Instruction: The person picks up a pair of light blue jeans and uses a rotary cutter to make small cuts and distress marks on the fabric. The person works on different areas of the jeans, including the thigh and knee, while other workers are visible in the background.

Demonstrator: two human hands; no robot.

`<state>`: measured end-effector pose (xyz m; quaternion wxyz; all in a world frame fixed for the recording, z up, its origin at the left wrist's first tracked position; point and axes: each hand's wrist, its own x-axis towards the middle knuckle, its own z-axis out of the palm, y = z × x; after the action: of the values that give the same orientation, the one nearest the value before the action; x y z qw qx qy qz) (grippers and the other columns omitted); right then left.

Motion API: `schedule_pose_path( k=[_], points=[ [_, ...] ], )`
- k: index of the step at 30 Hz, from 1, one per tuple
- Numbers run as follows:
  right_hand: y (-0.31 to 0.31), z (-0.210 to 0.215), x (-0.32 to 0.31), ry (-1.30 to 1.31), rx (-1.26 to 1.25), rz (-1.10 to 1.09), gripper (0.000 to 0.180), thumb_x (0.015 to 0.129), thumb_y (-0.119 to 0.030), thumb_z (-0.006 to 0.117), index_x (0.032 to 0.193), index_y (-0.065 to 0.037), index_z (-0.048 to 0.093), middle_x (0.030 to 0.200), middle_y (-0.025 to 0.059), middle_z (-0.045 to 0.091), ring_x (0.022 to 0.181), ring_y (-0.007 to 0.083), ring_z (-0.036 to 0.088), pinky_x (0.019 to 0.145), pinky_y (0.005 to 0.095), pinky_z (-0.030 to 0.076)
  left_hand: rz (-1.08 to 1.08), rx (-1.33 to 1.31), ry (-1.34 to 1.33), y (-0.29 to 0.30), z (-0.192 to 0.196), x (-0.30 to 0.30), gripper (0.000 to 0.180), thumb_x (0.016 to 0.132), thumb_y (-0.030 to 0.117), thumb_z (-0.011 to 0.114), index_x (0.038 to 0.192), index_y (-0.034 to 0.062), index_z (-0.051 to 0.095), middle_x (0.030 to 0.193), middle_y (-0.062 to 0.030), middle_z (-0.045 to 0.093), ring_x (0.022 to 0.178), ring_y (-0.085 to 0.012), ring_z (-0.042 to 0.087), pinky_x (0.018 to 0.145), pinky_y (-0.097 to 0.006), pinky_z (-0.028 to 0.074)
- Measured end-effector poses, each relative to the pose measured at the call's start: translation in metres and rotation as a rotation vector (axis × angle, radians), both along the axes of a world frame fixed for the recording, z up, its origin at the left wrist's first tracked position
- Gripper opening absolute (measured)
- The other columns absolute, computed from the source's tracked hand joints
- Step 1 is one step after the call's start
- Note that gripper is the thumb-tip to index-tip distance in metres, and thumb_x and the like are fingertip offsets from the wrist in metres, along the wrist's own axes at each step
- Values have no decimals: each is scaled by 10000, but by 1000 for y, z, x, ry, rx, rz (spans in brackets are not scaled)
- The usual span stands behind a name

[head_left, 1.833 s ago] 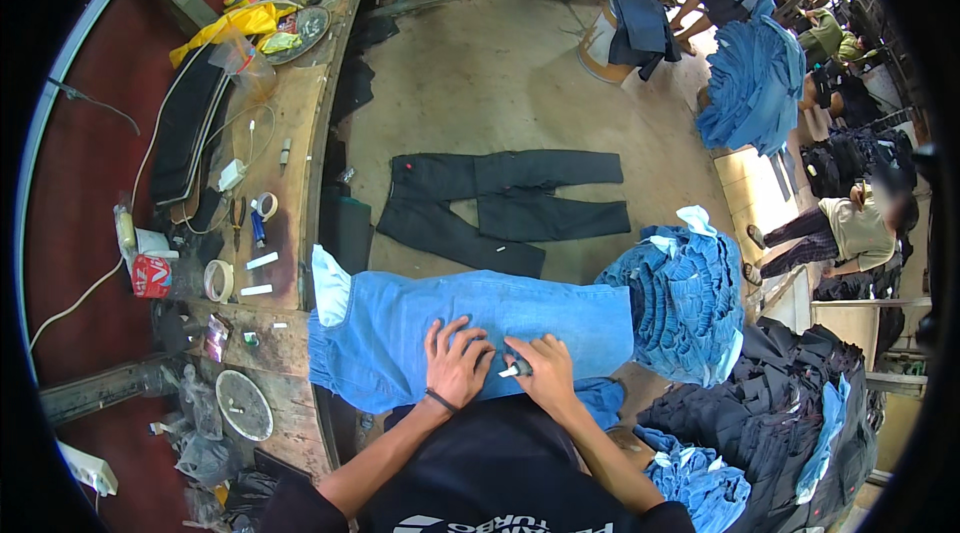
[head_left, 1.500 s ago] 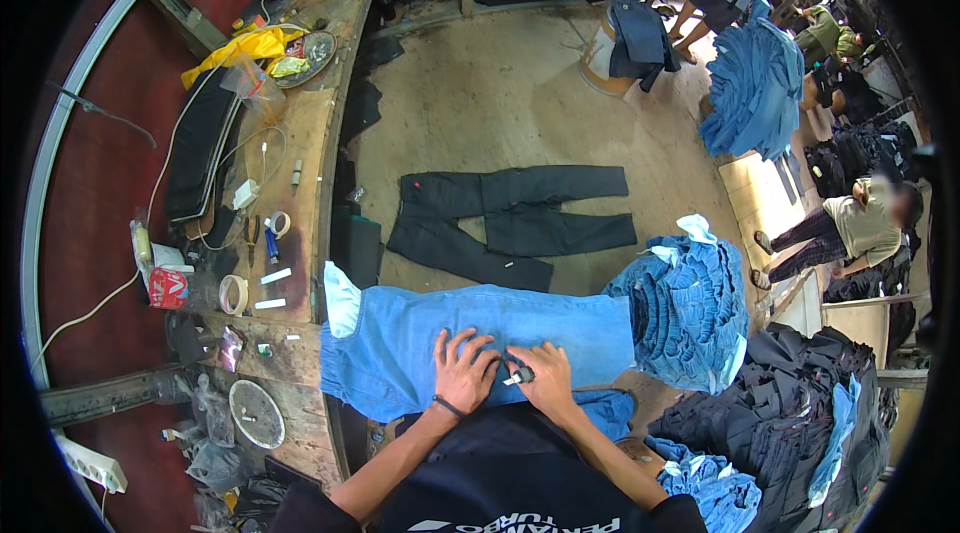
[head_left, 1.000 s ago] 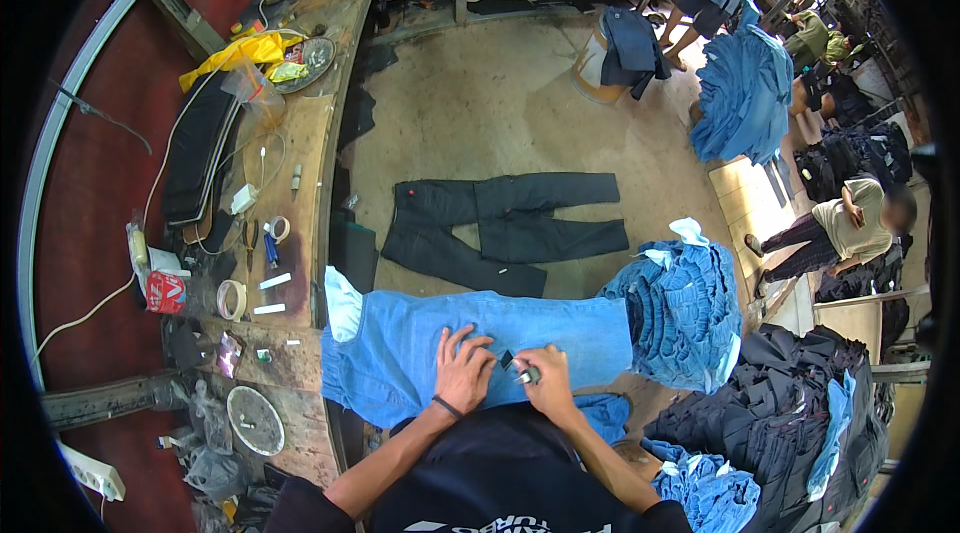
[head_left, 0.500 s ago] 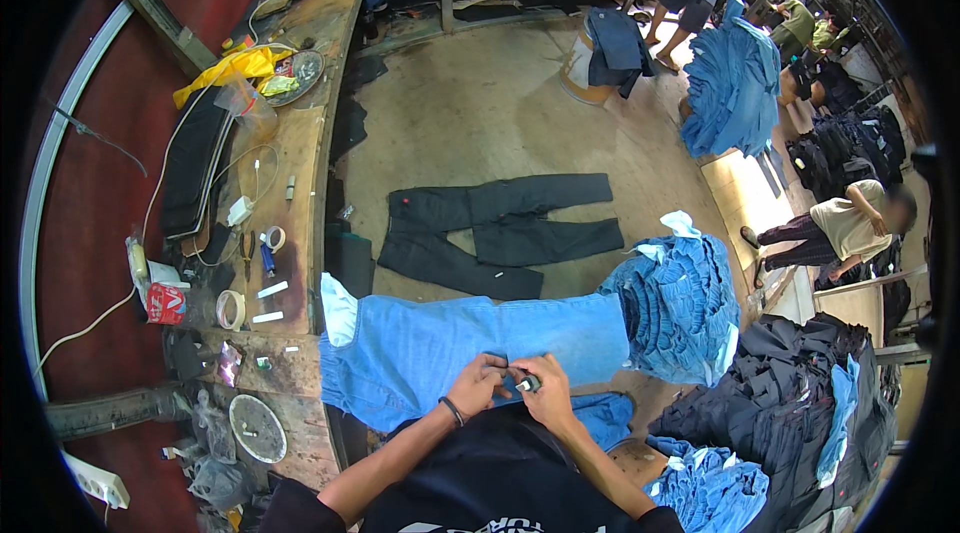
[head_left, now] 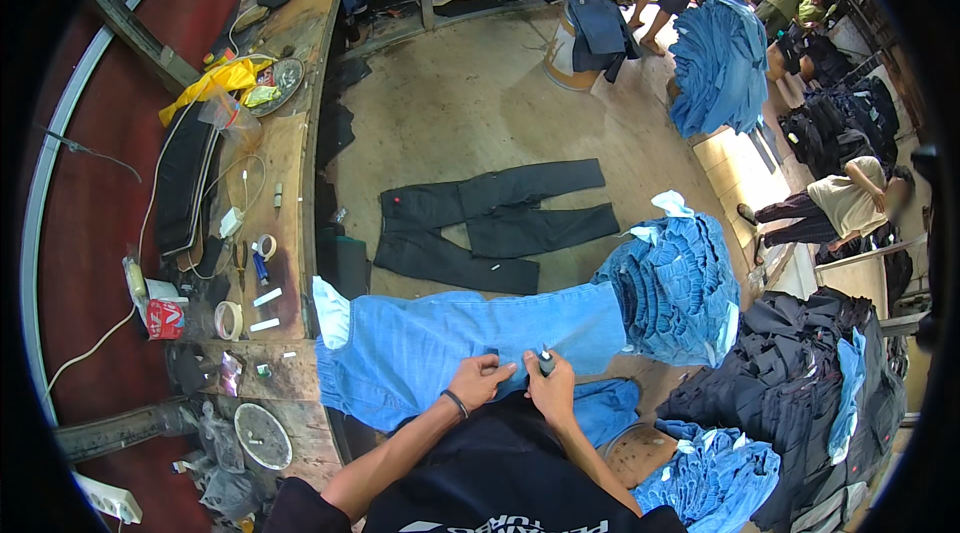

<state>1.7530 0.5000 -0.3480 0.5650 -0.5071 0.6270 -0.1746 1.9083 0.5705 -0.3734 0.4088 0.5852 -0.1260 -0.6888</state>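
**Across the lap, blue denim (head_left: 420, 343) under 2 bare hands**

Near the lower edge of the blue denim, the left hand (head_left: 478, 382) and the right hand (head_left: 552, 388) face each other, just apart. The right fingers are clamped on a small dark tool (head_left: 546, 363), which sits between thumb and forefinger with its slim tip pointing up, away from the body and over the denim. The left fingers are bent, with the thumb reaching toward the right hand; I cannot tell whether they pinch the cloth or only rest on it. A small dark patch (head_left: 492, 353) shows right at the left forefinger, on the denim side; whether it is held is too small to tell.

The denim lies lengthwise from left to right, its gathered end at the edge of the wooden tabletop (head_left: 290, 163), with a white cloth piece (head_left: 332, 313) at its upper left corner. Its other end meets a stack of folded jeans (head_left: 680, 283).

On the tabletop lie 2 white strips (head_left: 266, 297), a roll of tape (head_left: 229, 321) and pliers (head_left: 240, 258). Beyond the denim, black trousers (head_left: 530, 183) are spread flat on the floor.
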Motion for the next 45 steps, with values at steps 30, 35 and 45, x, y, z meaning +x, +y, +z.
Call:
schedule_pose_path(
  k=[30, 35, 45],
  points=[
    [-2, -19, -7, -99, 9, -34, 368, 1030, -312, 730, 819, -43, 594, 606, 2, 542, 485, 96, 535, 440, 291, 482, 77, 577, -1689, 152, 24, 123, 390, 981, 305, 693, 1279, 60, 632, 1357, -160, 643, 1342, -387, 538, 1119, -585, 389],
    [-4, -18, -8, -83, -16, 1, 374, 1030, -320, 728, 820, -39, 601, 601, 3, 540, 483, 97, 536, 432, 294, 483, 360, 277, -1345, 170, 37, 112, 309, 1084, 331, 586, 1106, 24, 611, 1112, -157, 698, 1115, -306, 647, 902, -568, 469],
    [-7, -12, 1, -66, 12, -1, 370, 1024, -270, 728, 791, 0, 627, 594, 7, 550, 472, 112, 541, 432, 325, 501, -277, 59, -213, 88, 54, 137, 525, 956, 341, 797, 1285, -52, 678, 1210, -106, 740, 1058, -199, 683, 967, -384, 550]
  ],
)
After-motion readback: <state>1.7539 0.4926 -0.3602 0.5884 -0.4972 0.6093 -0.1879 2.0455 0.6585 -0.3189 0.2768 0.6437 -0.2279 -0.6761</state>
